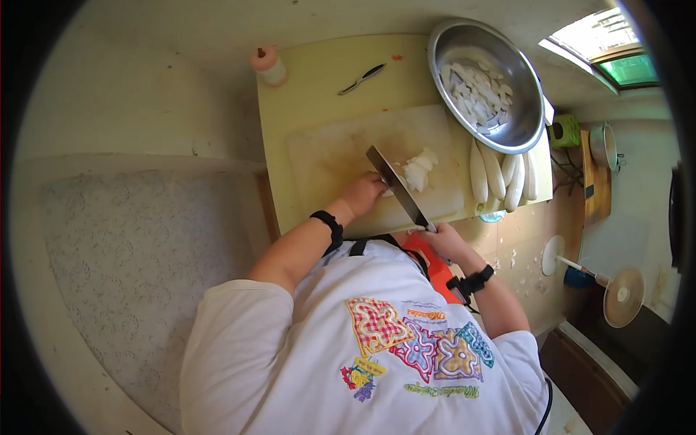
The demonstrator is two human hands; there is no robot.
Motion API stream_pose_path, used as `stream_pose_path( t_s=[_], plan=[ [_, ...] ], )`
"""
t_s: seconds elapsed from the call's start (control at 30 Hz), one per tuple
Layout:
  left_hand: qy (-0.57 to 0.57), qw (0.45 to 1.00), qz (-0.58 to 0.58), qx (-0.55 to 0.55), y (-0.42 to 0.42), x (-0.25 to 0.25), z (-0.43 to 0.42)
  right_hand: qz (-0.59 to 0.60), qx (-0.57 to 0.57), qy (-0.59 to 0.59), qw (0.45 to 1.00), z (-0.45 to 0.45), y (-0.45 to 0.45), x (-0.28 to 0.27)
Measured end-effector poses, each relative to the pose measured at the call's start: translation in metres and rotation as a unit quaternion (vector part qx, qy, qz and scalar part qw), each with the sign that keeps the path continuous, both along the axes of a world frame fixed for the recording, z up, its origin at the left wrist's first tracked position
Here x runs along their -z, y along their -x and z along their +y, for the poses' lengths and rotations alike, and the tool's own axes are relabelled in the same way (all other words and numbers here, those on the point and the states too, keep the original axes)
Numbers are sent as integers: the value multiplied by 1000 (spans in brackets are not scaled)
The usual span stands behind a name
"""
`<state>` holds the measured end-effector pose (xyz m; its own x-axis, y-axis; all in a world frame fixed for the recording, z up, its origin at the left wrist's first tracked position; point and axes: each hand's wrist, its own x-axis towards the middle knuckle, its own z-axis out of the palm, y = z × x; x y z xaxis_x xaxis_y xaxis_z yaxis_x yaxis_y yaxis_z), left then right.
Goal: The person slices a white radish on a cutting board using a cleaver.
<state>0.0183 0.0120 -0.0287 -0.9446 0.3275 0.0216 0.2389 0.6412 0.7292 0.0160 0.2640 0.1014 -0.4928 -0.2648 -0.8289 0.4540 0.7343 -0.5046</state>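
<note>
My right hand [444, 241] is wrapped round the handle of a cleaver [399, 187], whose wide blade slants across the cutting board [319, 156]. On the blade's left side, my left hand [366, 194] has its fingers curled on a piece of peeled white radish [388, 191], mostly hidden by hand and blade. Cut white slices [419, 170] lie in a small heap just right of the blade. Several whole peeled radishes [494, 174] lie side by side at the table's right. Beyond them, a large steel basin [533, 109] holds many cut white pieces [475, 90].
A peeler [362, 79] lies behind the board on the yellow-green table [312, 80]. A bottle with a pink top [269, 64] stands at the far left corner. On the floor to the right are a fan [623, 296] and scattered white bits. A wall runs along the table's back.
</note>
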Motion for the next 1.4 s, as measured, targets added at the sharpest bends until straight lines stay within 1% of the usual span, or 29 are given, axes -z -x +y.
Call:
stream_pose_path(
  t_s=[0.03, 0.07, 0.1, 0.17, 0.2, 0.27, 0.3, 0.37, 0.47, 0.5, 0.57, 0.6, 0.67, 0.73, 0.8, 0.83, 0.9, 0.93, 1.0, 1.03, 1.1, 1.13, 1.2, 1.23, 1.27, 1.33, 1.37, 1.4],
  plan=[
    [0, 1000, 0, -3, -1, 3, 0, 6, -2, 9, 1000, 6, -6, -6],
    [-10, 1000, 15, -14, -2, 8, 2, 48, -23, 10, 999, 13, -12, 9],
    [-20, 999, 30, -24, -3, 11, 3, 48, -22, 10, 999, 11, -14, 17],
    [-21, 999, 37, -22, -2, 11, 3, 125, 1, 38, 991, -1, -11, 27],
    [-20, 999, 42, -24, -3, 12, 3, 125, 1, 37, 992, -10, -2, 28],
    [-17, 999, 36, -20, -2, 7, 4, -6, -3, -15, 1000, -28, 18, 29],
    [-13, 999, 31, -17, 0, 4, 3, -7, -3, -13, 1000, -27, 18, 27],
    [-8, 1000, 23, -12, 2, -3, 0, -12, 10, 38, 999, -22, 19, 21],
    [-11, 1000, 16, -11, 0, -1, 2, -6, 34, 22, 999, -4, -1, 9],
    [-14, 1000, 21, -14, 1, 1, 1, -5, 33, 22, 999, 3, -11, 14],
    [-11, 999, 25, -18, 1, 10, 1, 125, -15, 59, 990, 13, -26, 32],
    [-9, 999, 27, -16, -1, 13, 2, 88, -22, 25, 996, -14, -13, -15],
    [-14, 999, 42, -20, 0, 13, 2, 77, -18, 8, 997, -21, -5, 21],
    [-18, 998, 52, -30, -3, 11, 3, 61, -20, -7, 998, -29, 5, 28],
    [2, 999, 42, -28, -2, 7, 3, -9, -6, -1, 1000, -36, 16, 25],
    [4, 999, 40, -33, -2, 3, 2, -10, -11, 1, 1000, -35, 14, 21],
    [-2, 1000, 5, -18, -1, -4, 2, 16, 20, 20, 999, -19, 2, 10],
    [-2, 1000, 7, -21, 0, 1, 1, 18, 18, 20, 999, -10, -5, 6],
    [-3, 1000, 28, -8, 1, 9, 1, -3, -14, -31, 999, 5, -18, -1],
    [-3, 1000, 28, -11, 1, 10, 1, -2, -16, -32, 999, 4, -17, 2],
    [-7, 1000, 14, -19, -1, 9, 3, 41, -9, -57, 997, 1, -18, 17],
    [-6, 1000, 15, -19, 1, 7, 3, 34, 14, -4, 999, -6, -12, 23],
    [-21, 998, 48, -27, -2, 5, 5, 28, 2, -10, 1000, -23, 7, 47],
    [-21, 998, 45, -28, -4, 2, 5, 25, -10, -15, 1000, -27, 11, 53],
    [-28, 998, 55, -31, -2, -2, 5, 23, -10, -14, 1000, -26, 11, 54],
    [-34, 997, 66, -33, -2, 1, 3, 28, -7, 47, 998, -23, 9, 52],
    [-27, 998, 49, -29, -2, 8, 4, 28, -6, 46, 999, -18, 5, 46],
    [-19, 999, 32, -26, -1, 12, 4, 51, 18, 67, 996, -13, -4, 35]
  ],
)
